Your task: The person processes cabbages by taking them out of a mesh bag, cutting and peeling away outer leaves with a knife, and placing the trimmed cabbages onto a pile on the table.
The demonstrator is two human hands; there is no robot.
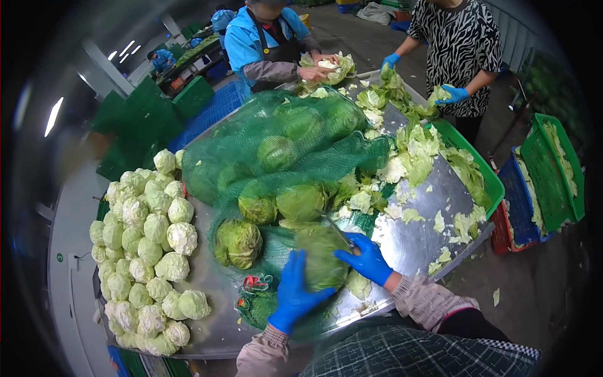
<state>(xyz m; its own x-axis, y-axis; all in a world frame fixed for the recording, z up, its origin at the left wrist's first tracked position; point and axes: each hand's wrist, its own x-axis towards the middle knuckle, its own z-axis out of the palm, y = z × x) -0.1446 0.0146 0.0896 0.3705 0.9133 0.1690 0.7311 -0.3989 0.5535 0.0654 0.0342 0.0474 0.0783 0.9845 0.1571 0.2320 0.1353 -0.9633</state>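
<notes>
A green cabbage, blurred by motion, sits between my two blue-gloved hands near the front of the metal table. My left hand lies spread against its near left side. In my right hand is a knife, its blade pointing away past the cabbage's right side. Just beyond are more untrimmed cabbages at the mouth of a green mesh sack. Another cabbage, with darker outer leaves, rests to the left on the netting.
Trimmed pale cabbages are heaped along the table's left side. Loose leaves litter the metal table at right. A green crate of leaves stands against the right edge. Two co-workers handle leaves and cabbage across the table.
</notes>
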